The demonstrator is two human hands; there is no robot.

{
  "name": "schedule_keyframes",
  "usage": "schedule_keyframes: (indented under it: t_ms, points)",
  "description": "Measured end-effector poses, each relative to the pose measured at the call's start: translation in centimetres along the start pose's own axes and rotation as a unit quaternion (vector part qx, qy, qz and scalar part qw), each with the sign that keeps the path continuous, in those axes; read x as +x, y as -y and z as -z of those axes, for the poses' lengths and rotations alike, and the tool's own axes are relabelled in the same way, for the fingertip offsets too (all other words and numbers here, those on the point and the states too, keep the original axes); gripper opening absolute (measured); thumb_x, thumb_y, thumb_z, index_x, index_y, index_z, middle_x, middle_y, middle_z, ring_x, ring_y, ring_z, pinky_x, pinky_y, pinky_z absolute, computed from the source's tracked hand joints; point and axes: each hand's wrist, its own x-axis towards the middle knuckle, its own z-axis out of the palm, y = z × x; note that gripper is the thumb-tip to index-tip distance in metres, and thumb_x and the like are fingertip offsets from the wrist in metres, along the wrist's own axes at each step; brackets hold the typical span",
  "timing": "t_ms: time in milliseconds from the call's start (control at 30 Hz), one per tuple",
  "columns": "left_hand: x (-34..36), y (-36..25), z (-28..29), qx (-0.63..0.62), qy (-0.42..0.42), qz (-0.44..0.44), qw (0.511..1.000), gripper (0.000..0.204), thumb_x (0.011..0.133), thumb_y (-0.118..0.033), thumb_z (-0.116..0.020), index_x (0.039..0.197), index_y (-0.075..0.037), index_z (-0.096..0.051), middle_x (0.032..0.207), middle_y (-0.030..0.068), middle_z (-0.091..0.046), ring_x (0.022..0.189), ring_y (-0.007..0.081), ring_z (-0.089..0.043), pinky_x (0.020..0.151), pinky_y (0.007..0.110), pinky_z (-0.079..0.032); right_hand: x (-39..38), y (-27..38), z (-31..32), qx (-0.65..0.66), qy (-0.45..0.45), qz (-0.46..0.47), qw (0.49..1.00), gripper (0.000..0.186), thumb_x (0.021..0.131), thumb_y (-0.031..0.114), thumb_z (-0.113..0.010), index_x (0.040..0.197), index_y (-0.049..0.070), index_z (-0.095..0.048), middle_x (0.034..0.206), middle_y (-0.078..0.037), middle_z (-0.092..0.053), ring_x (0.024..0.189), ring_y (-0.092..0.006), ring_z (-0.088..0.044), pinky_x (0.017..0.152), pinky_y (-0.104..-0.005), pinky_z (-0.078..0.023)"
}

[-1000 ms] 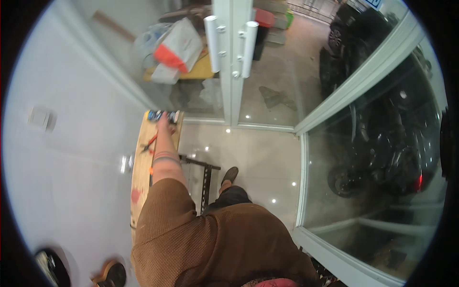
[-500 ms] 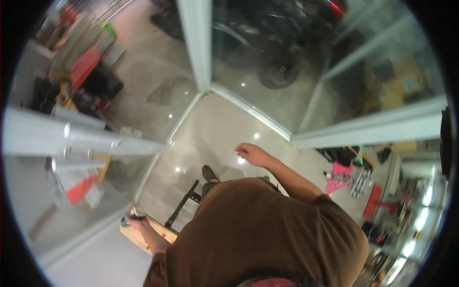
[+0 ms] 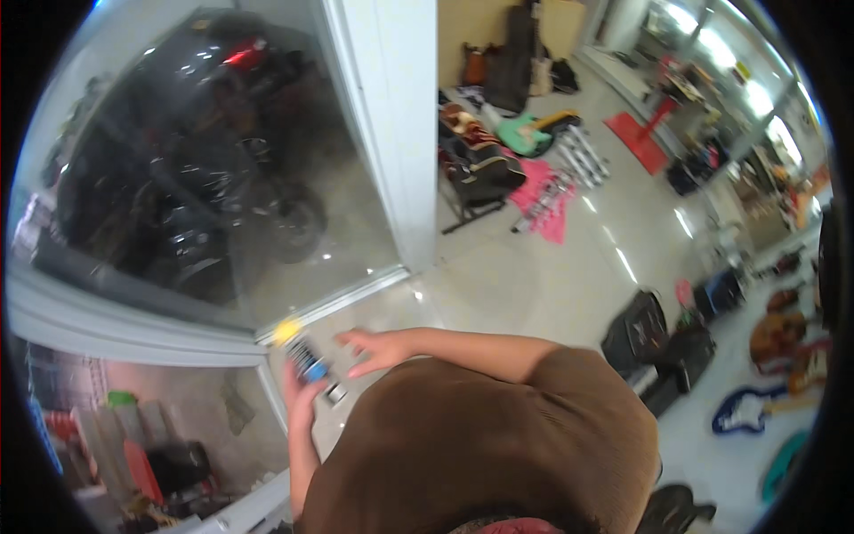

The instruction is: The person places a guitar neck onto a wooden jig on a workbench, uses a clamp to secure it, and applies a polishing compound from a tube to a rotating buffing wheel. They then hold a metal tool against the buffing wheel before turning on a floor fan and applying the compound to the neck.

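Note:
My left hand [image 3: 304,389] is wrapped round a slim can [image 3: 307,360] with a dark and blue body and a silvery end. The can is held tilted, its yellow top [image 3: 286,332] pointing away from me toward the glass. Just to the right is my right hand [image 3: 374,351], its fingers spread and reaching toward the can without touching it. Motion blur softens the can's top and the fingertips.
A white frame post [image 3: 400,133] stands ahead, with a dark motorcycle [image 3: 276,214] behind the glass. To the right on the floor lie a mint-green guitar [image 3: 523,135], a pink cloth [image 3: 550,218] and black bags [image 3: 636,329]. A blue guitar [image 3: 743,411] is at far right.
My view has turned to the right. The left hand has brought the can up from the wooden surface to in front of me, and the right hand has come close to it.

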Motion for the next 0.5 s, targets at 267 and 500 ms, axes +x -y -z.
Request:
schedule_keyframes:
  t_ms: [267, 500]
  points:
    - [15.2, -8.1, -36.5, 0.291, 0.327, -0.321, 0.840, 0.070, 0.084, -0.024, -0.088, 0.142, -0.006, -0.053, 0.121, 0.0158, -0.053, 0.116, 0.0313, -0.060, 0.101, 0.042, -0.051, -24.6, -2.7, 14.4, 0.335, -0.441, 0.063, 0.830, 0.065, 0.105, 0.035, -0.069, 0.154, 0.002, -0.042, 0.146, -0.016, -0.059, 0.133, -0.0241, -0.062, 0.111, -0.0409, -0.051]
    - [22.8, -7.4, -57.8, 0.323, 0.649, -0.077, 0.685, 0.039, 0.101, -0.022, -0.073, 0.136, -0.006, -0.065, 0.109, 0.0088, -0.072, 0.101, 0.0250, -0.069, 0.094, 0.040, -0.055, -39.8, -9.1, 20.8, 0.394, -0.777, 0.056, 0.487, 0.042, 0.102, 0.032, -0.076, 0.127, 0.005, -0.058, 0.095, -0.005, -0.069, 0.081, -0.0165, -0.070, 0.073, -0.0335, -0.059]
